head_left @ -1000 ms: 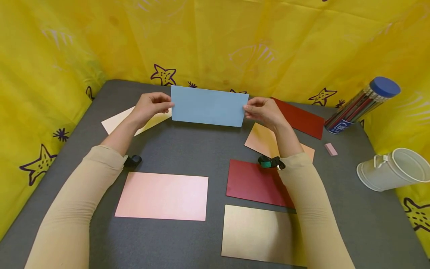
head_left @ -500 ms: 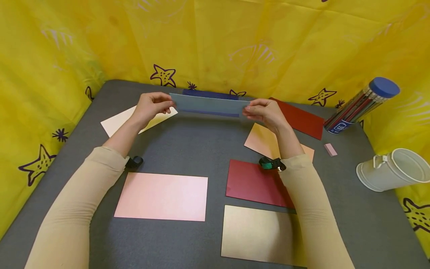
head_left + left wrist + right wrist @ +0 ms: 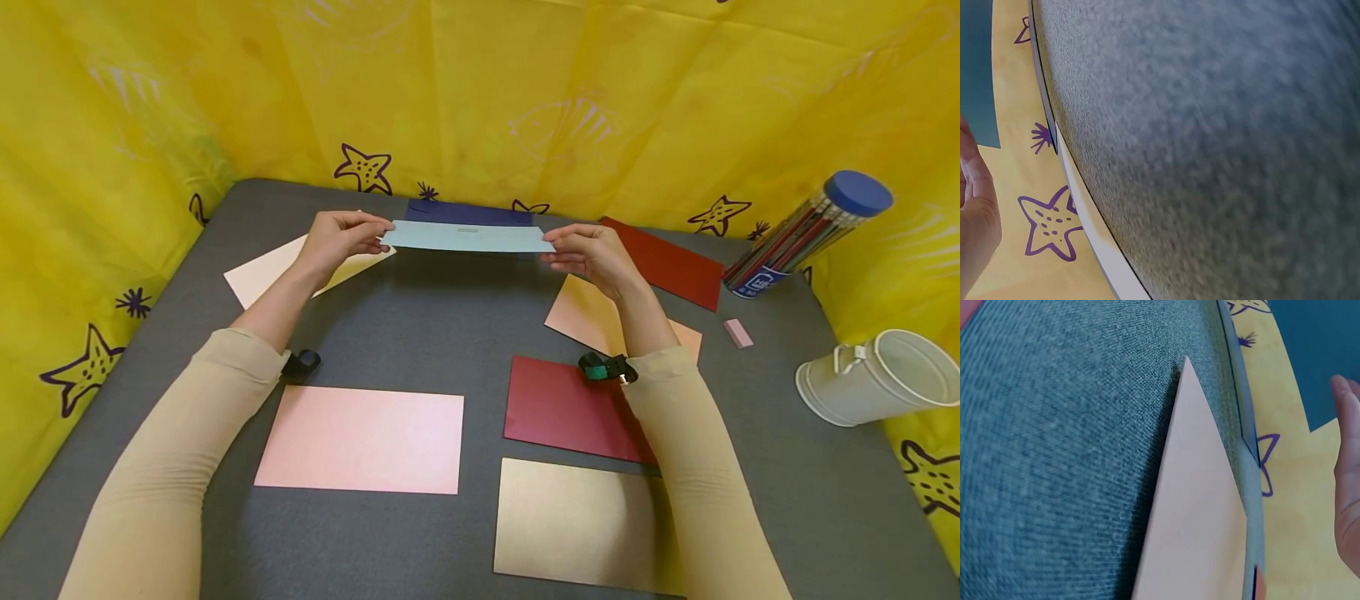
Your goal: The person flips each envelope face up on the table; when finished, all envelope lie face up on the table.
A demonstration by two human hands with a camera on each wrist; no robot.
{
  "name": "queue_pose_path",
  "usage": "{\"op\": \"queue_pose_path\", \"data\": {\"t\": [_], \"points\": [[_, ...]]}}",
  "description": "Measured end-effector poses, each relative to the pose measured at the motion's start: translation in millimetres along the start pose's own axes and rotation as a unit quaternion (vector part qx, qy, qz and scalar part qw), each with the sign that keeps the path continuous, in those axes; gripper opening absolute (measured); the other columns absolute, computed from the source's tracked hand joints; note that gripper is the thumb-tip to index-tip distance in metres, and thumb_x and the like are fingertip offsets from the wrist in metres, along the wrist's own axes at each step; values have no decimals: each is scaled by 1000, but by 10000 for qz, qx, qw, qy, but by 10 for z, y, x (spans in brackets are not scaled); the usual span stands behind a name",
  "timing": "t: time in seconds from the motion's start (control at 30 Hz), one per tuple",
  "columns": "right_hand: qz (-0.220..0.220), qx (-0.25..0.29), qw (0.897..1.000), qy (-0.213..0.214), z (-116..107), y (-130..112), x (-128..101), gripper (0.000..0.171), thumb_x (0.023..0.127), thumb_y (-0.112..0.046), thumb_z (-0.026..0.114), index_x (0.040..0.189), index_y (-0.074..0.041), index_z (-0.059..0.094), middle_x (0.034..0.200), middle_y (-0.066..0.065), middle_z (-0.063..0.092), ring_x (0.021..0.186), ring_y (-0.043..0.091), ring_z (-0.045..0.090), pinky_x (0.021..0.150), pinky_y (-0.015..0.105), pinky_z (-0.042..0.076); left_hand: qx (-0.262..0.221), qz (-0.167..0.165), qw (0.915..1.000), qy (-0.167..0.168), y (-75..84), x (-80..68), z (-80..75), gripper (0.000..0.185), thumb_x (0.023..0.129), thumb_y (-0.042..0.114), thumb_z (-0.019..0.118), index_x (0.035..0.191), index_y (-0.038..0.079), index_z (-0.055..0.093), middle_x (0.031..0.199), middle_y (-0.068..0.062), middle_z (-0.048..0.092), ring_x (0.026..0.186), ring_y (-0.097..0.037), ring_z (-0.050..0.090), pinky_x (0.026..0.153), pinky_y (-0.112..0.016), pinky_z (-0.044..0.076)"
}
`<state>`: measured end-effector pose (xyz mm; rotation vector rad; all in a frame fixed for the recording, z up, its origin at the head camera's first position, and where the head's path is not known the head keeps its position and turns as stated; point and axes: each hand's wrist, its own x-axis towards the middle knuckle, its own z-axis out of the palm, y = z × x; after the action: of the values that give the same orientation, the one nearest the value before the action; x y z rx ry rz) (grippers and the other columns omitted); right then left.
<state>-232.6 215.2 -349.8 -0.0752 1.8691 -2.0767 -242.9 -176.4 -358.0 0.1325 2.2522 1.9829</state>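
A light blue envelope (image 3: 467, 238) is held up over the far part of the grey table, foreshortened to a narrow strip in the head view. Small print shows near the middle of its upper edge. My left hand (image 3: 339, 243) pinches its left end between thumb and fingers, and my right hand (image 3: 591, 254) pinches the right end. Behind it on the table lies a navy envelope (image 3: 468, 212), partly covered. In the left wrist view, a corner of the blue envelope (image 3: 977, 75) hangs by the hand; the right wrist view shows its opposite corner (image 3: 1319, 362).
Flat on the table are cream (image 3: 262, 271), pink (image 3: 363, 437), gold (image 3: 570, 517), dark red (image 3: 547, 404), peach (image 3: 581, 308) and red (image 3: 667, 262) envelopes. At right stand a pencil tub (image 3: 810, 237), a pink eraser (image 3: 738, 333) and a white metal cup (image 3: 847, 392). Yellow cloth borders the table.
The light blue envelope has tipped from its broad face, past nearly edge-on, to a paler face with print. More of the navy envelope behind shows. Both hands stay at its ends, slightly lower.
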Motion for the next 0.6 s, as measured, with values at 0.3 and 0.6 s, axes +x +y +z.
{"op": "queue_pose_path", "data": {"t": [0.3,0.6], "points": [[19,-566,9968,571,27,77,47,14,89,-11,72,102,-6,73,91,-2,72,72,12,70,71,22,61,826,-217,9960,267,-11,41,102,28,92,17,70,116,3,71,100,8,70,81,-1,67,77,-15,58],[517,-778,9892,1132,93,133,121,45,91,-6,68,134,1,54,86,2,64,70,10,67,68,18,59,1373,-511,9864,740,-46,156,266,36,93,12,67,126,-2,62,112,-17,69,74,4,62,88,-29,60]]}}
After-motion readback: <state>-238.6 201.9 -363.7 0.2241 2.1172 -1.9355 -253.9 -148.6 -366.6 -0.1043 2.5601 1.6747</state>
